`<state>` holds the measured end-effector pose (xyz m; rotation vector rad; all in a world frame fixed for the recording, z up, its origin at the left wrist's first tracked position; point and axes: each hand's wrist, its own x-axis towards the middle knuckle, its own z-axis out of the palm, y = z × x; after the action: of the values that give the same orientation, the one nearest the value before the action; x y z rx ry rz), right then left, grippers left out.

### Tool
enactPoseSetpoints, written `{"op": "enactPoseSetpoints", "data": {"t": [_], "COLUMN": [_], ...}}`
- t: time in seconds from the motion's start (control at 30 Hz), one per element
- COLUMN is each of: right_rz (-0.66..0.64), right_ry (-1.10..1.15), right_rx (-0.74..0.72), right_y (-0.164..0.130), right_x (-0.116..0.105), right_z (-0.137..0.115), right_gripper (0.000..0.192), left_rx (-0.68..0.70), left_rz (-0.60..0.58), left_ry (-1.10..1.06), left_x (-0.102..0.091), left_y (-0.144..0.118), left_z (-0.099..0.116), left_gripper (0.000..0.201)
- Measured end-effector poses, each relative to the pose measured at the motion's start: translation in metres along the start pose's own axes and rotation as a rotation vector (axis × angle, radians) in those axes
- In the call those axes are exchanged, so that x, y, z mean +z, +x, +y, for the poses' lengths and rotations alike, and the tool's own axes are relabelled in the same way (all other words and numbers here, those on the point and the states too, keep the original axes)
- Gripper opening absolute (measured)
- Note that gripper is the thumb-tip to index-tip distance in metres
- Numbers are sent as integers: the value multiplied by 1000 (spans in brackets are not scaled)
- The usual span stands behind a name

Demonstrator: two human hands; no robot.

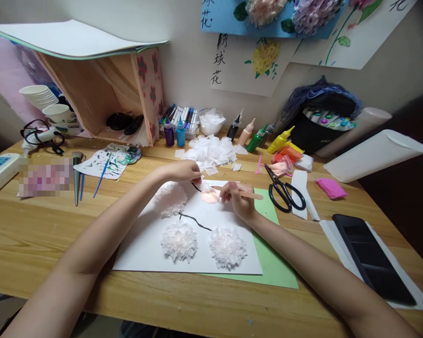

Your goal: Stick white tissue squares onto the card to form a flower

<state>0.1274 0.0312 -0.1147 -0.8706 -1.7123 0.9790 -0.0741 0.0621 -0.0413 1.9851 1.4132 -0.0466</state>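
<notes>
- Because the flat, pale wooden stick (252,195) points at thin white tissue paper (206,186) by the round peach disc (210,197), too hard a push could tear the tissue or dent the disc.
- Just below the frame's centre, the disc lies between the right hand (238,199), pinching the stick, and the left hand (186,172).
- Whether the left hand's bunched fingers grip tissue, I cannot tell.

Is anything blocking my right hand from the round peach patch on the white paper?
Nothing visible stands between your right hand, holding a flat tan stick, and the round peach patch; thin white tissue lies at its upper edge.
</notes>
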Motion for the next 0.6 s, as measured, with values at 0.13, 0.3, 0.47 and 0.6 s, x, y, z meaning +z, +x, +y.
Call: {"op": "enactPoseSetpoints", "data": {"t": [0.13,0.3,0.47,0.6], "right_rz": [120,132,90,85], "right_ry": [105,113,88,96], "right_rx": [79,115,98,94], "right_y": [4,7,5,5], "right_x": [-5,-5,-5,-6], "right_z": [5,6,4,2], "right_gripper": [57,59,58,56], "left_rx": [-91,-88,-62,-33], "left_rz": [317,274,274,297], "left_ry": [106,169,180,197], "left_x": [-3,7,12,9], "left_y": [2,10,13,11], "left_z": [-9,-21,-23,-22], "left_gripper": [26,23,18,20]}}
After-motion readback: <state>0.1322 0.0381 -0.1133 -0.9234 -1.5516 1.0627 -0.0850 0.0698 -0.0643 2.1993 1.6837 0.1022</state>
